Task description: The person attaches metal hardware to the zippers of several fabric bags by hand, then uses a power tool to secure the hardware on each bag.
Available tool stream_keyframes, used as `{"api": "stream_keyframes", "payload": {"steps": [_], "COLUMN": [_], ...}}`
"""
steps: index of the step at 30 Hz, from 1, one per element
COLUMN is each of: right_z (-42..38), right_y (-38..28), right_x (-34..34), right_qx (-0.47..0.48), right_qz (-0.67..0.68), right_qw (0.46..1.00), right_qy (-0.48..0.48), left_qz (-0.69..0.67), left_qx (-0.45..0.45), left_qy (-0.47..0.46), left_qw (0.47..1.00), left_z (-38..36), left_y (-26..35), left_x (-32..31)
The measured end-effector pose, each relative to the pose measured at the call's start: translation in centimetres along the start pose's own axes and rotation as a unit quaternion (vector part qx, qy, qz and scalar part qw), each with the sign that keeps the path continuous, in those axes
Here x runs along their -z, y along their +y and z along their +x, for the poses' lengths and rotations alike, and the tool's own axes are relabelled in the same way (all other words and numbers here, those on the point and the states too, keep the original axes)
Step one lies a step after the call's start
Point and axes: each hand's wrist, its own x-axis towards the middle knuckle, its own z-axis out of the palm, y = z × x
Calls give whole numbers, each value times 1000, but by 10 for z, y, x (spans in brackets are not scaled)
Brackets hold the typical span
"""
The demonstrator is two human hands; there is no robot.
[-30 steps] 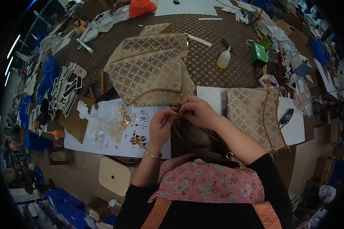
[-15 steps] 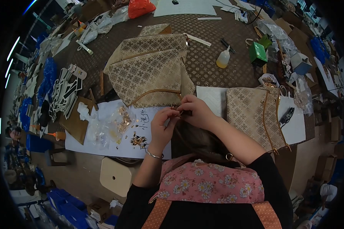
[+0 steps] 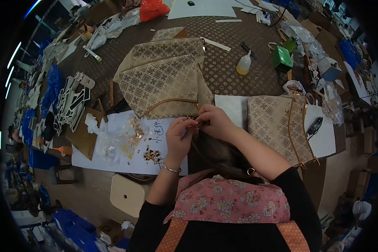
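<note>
My left hand (image 3: pixel 179 135) and my right hand (image 3: pixel 216 122) meet at the near edge of a beige patterned bag (image 3: pixel 164 84) with a tan strap (image 3: pixel 172 100). Both are closed, fingertips pinched together on something too small and too hidden to name. Beyond the fingertips the bag slumps on the table. A second patterned bag (image 3: pixel 269 122) lies to the right of my right forearm. Left of my left hand, small gold metal pieces (image 3: pixel 152 155) are scattered on white paper (image 3: pixel 105 164), beside a clear plastic bag (image 3: pixel 135 131) of more gold pieces.
A bottle of yellow liquid (image 3: pixel 243 65) and a green box (image 3: pixel 282 59) stand at the back right. White frame-shaped pieces (image 3: pixel 73 103) are heaped at the left, near an orange-capped bottle (image 3: pixel 64 150). A stool (image 3: pixel 126 195) stands below the table's front edge.
My hands stay together at the same spot, with only slight finger movement. The whole view has shifted very slightly; the bags and gold pieces keep their places.
</note>
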Motion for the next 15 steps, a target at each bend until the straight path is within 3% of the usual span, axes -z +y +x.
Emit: {"api": "stream_keyframes", "payload": {"steps": [15], "right_z": [-2], "right_y": [-4], "right_x": [0], "right_qx": [-2], "right_qz": [4], "right_qw": [1000], "right_qy": [14], "left_qz": [83], "left_qx": [-82], "left_qy": [-32], "left_qw": [993], "left_z": [9], "left_y": [11], "left_x": [5]}}
